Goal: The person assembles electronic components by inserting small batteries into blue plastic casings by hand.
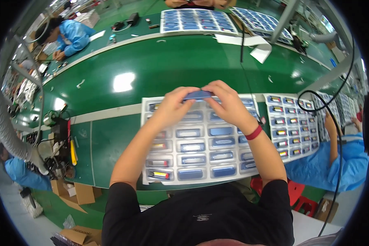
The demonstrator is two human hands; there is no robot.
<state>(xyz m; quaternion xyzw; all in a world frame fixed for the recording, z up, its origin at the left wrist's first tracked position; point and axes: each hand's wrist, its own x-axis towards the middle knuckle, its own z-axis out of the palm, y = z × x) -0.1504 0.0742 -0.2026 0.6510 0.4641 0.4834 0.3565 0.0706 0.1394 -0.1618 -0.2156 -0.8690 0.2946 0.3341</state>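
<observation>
Pinched between both sets of fingertips is a flat blue plastic piece (198, 95), like a casing shell, held above the far edge of a white compartment tray (207, 165). My left hand (174, 105) is closed on its left end. On its right end, my right hand (227, 102) closes too, with a red band at that wrist. Blue shells (223, 171) lie in most visible tray pockets. The left column also holds parts with red, yellow and white bands, such as the small cylindrical part (160, 175) at the near left corner. My hands and forearms cover several pockets.
A second white tray (279, 119) with banded parts stands to the right, near a co-worker in blue (344, 164). Beyond the green conveyor belt (164, 61) are more trays (199, 20). A yellow-handled tool (73, 152) lies left. A black cable (341, 123) hangs at right.
</observation>
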